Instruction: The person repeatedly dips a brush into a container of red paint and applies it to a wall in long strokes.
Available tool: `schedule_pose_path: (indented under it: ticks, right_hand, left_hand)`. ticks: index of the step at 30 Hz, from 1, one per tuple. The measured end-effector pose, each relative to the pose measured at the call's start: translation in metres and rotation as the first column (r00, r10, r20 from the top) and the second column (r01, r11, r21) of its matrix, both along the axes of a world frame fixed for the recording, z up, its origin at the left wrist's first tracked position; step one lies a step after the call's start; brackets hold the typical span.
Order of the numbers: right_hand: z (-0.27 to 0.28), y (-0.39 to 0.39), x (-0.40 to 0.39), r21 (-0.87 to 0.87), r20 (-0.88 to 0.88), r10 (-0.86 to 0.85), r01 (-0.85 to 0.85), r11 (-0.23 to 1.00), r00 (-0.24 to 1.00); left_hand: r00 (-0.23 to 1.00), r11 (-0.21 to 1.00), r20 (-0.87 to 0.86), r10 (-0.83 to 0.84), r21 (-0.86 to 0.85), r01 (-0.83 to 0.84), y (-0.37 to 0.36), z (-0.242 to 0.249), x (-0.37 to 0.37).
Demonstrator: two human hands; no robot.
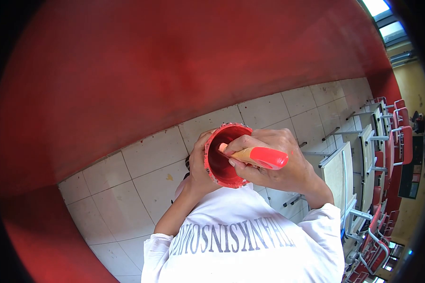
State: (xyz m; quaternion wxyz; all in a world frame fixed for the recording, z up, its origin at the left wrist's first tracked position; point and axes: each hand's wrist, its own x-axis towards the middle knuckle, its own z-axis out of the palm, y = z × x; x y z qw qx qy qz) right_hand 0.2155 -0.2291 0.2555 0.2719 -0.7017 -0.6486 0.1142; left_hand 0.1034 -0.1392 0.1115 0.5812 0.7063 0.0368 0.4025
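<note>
My left hand (pixel 200 167) is wrapped around the outside of a red paint cup (pixel 217 170), whose rim is crusted and chipped. The cup's mouth faces up toward me, and its inside is coated red. My right hand (pixel 281 158) grips a paintbrush (pixel 268 157) with a wooden handle and a red-painted end. Its head points down into the cup, where the bristles are hidden by the cup and my fingers. Both hands are close together in front of my white shirt (pixel 255 236).
A red wall (pixel 174 61) rises ahead and continues on the left. Pale floor tiles (pixel 156 188) run along its foot, with a small yellowish mark on one. To the right stand several desks (pixel 340 167) and red chairs (pixel 401 118) with metal frames.
</note>
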Motion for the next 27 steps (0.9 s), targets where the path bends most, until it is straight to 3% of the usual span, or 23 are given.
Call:
schedule_pose_path:
  ticks: [7, 10, 12, 16, 17, 20, 27]
  right_hand:
    - [0.000, -0.005, 0.003, 0.011, -0.104, -0.043, 0.045, 0.999, 0.994]
    - [-0.013, -0.011, 0.009, 0.214, -0.202, -0.012, 0.057, 0.975, 0.979]
    - [0.000, -0.018, 0.007, 0.136, -0.378, -0.134, 0.198, 0.971, 0.916]
    - [-0.009, -0.031, 0.021, 0.098, -0.608, -0.272, 0.411, 0.906, 0.745]
    - [-0.012, -0.030, 0.022, 0.159, -0.706, -0.232, 0.469, 0.869, 0.669]
    - [-0.016, -0.038, 0.032, 0.101, -0.830, -0.207, 0.503, 0.859, 0.519]
    - [-0.014, -0.049, 0.031, 0.169, -0.822, -0.177, 0.530, 0.831, 0.541]
  left_hand:
    - [0.999, 0.998, -0.011, -0.045, -0.034, 0.045, -0.001, 0.002, 0.003]
    - [1.000, 0.999, -0.024, 0.014, -0.040, -0.015, -0.006, 0.005, 0.003]
    - [0.994, 0.995, -0.092, -0.059, -0.088, 0.051, -0.004, -0.005, 0.007]
    - [0.995, 0.994, -0.103, 0.006, -0.108, -0.017, -0.009, 0.000, 0.010]
    - [0.994, 0.995, -0.107, 0.017, -0.091, -0.027, -0.010, 0.004, 0.011]
    - [0.993, 0.998, -0.115, 0.028, -0.061, -0.035, -0.011, 0.012, 0.013]
    - [0.995, 0.992, -0.097, -0.027, -0.129, 0.014, -0.014, 0.014, 0.019]
